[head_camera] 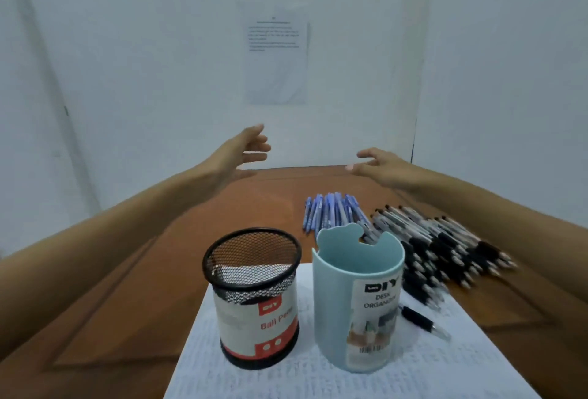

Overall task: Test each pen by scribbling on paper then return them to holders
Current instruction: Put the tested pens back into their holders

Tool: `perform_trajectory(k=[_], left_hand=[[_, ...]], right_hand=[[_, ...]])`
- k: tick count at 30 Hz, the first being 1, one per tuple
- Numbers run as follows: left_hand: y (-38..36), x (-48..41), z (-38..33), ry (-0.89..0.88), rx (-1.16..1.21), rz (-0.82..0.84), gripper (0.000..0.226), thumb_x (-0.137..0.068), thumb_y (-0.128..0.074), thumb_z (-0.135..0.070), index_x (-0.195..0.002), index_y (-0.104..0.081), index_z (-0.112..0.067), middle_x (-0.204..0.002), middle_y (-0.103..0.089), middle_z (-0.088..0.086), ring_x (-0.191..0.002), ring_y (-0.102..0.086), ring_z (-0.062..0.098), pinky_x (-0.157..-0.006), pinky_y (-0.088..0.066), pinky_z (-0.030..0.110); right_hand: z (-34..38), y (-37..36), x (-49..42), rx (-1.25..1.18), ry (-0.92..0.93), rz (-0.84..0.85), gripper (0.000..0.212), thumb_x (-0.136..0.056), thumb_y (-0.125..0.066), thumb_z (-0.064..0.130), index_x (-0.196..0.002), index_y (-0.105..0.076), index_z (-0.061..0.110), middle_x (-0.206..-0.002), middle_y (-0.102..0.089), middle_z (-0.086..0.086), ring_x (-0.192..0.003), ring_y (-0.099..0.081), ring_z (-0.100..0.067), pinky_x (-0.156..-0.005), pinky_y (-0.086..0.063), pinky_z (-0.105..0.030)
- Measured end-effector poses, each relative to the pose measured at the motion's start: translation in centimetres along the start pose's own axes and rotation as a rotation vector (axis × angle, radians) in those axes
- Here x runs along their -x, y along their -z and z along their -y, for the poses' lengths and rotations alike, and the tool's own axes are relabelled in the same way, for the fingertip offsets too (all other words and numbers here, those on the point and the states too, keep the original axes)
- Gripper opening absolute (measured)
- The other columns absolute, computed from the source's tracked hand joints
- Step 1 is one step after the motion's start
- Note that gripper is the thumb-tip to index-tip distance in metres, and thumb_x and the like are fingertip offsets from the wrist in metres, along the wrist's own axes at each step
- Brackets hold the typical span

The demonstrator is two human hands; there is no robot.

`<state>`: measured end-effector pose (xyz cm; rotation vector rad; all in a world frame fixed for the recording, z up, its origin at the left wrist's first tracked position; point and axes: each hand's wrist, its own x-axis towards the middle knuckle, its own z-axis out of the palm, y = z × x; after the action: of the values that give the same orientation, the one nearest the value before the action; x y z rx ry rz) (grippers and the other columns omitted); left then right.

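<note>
Here the left hand (245, 153) and the right hand (378, 166) hovered with fingers spread wide, holding nothing; the black wire-mesh holder (254, 296) and the light blue plastic holder (356, 303) stood on the white printed paper (254, 376); from the latter holder, the blue pens (331, 212) lay at 12 o'clock and the black-and-white pens (445, 245) at 2 o'clock.

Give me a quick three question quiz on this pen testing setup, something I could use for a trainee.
1. True or false: the left hand holds a pen.
2. What stands right beside the mesh cup? A) a blue plastic cup B) a stapler C) a mug
3. Fill in: the single black pen lies on the ____.

Key
1. False: the left hand and the right hand are both open and hold nothing.
2. A
3. paper
</note>
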<state>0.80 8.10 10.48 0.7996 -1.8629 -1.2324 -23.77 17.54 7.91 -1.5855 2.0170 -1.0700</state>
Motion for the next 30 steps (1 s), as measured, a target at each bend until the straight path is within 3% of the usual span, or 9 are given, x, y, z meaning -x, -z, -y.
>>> perform_trajectory(k=[4, 9, 15, 19, 21, 24, 30], left_hand=[[-2.2, -5.5, 3.5, 0.080, -0.155, 0.041, 0.042, -0.098, -0.040, -0.036, -0.131, -0.044, -0.011, -0.131, -0.052, 0.005, -0.115, -0.050, 0.017, -0.095, -0.040, 0.034], [-4.8, -9.3, 8.5, 0.144, -0.238, 0.048, 0.044, -0.101, -0.032, -0.036, -0.134, -0.042, -0.009, -0.131, -0.051, 0.009, -0.119, -0.049, 0.021, -0.094, -0.036, 0.033], [-4.9, -10.8, 13.7, 0.141, -0.173, -0.089, 0.019, -0.100, -0.040, -0.025, -0.109, -0.052, -0.013, -0.123, -0.058, 0.013, -0.110, -0.054, 0.024, -0.103, -0.040, 0.042], [-4.1, -10.2, 14.5, 0.094, -0.270, -0.085, 0.026, -0.099, -0.041, -0.021, -0.119, -0.054, -0.013, -0.126, -0.057, 0.011, -0.116, -0.052, 0.025, -0.105, -0.038, 0.040], [-3.9, -10.0, 14.3, 0.079, -0.329, -0.091, 0.028, -0.099, -0.040, -0.021, -0.122, -0.054, -0.012, -0.130, -0.055, 0.009, -0.120, -0.050, 0.024, -0.106, -0.035, 0.031], [-3.6, -9.4, 14.2, 0.048, -0.486, -0.087, 0.033, -0.099, -0.041, -0.017, -0.130, -0.050, -0.008, -0.135, -0.051, 0.007, -0.125, -0.045, 0.021, -0.093, -0.030, 0.018], [-2.7, -8.4, 14.1, 0.010, -0.593, -0.040, 0.031, -0.099, -0.040, -0.019, -0.127, -0.052, -0.012, -0.134, -0.052, 0.006, -0.123, -0.046, 0.019, -0.093, -0.030, 0.019]], right_hand=[[-1.2, -2.6, -4.1, 0.091, -0.152, 0.080, 0.079, -0.090, -0.056, 0.044, -0.148, -0.018, 0.005, -0.155, -0.019, -0.013, -0.139, -0.028, -0.029, -0.107, -0.031, -0.040], [-1.9, -6.1, -7.4, 0.122, -0.272, 0.150, 0.096, -0.087, -0.050, 0.058, -0.148, -0.008, -0.002, -0.157, -0.008, -0.018, -0.143, -0.018, -0.032, -0.110, -0.027, -0.041], [-1.6, -9.2, -10.1, 0.250, -0.323, 0.247, 0.127, -0.072, -0.061, 0.068, -0.144, 0.017, -0.001, -0.156, 0.000, -0.021, -0.144, -0.011, -0.036, -0.116, -0.019, -0.045], [-1.3, -10.7, -10.0, 0.466, -0.293, 0.231, 0.119, -0.078, -0.059, 0.064, -0.147, 0.013, 0.000, -0.155, -0.001, -0.025, -0.143, -0.007, -0.039, -0.115, -0.017, -0.044], [-1.0, -10.8, -9.8, 0.485, -0.284, 0.215, 0.114, -0.081, -0.057, 0.061, -0.147, 0.013, -0.001, -0.155, -0.001, -0.026, -0.143, -0.005, -0.039, -0.114, -0.015, -0.044], [-1.0, -11.0, -9.6, 0.509, -0.285, 0.198, 0.109, -0.084, -0.057, 0.055, -0.147, 0.011, -0.002, -0.154, -0.004, -0.026, -0.143, -0.007, -0.039, -0.114, -0.017, -0.043], [-1.0, -10.3, -9.0, 0.516, -0.276, 0.175, 0.112, -0.081, -0.062, 0.055, -0.147, 0.008, -0.002, -0.154, -0.009, -0.024, -0.142, -0.011, -0.037, -0.112, -0.020, -0.042]])
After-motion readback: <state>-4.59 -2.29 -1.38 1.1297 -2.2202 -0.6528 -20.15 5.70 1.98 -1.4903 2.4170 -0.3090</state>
